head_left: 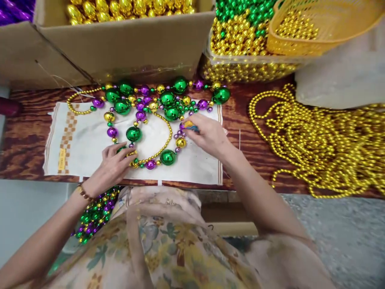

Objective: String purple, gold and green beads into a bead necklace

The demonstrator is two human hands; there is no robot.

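Strung green, purple and gold beads lie over a white towel (195,160), with large green balls (134,134) among them. My left hand (116,162) rests its loosely spread fingers on the lower left of this bead necklace (150,164). On the other side, my right hand (207,134) is closed on a small yellow-and-blue tool (190,126). Its tip is at the small purple beads, and its exact kind is hidden by the fingers. A curve of small gold beads (170,134) runs between the two hands.
A cardboard box (126,48) of large gold beads stands behind the towel. To its right are a tub of small beads (240,34) and a yellow basket (325,44). Gold bead strands (325,148) heap at the right. Finished-looking strands (96,216) hang below the table's front edge.
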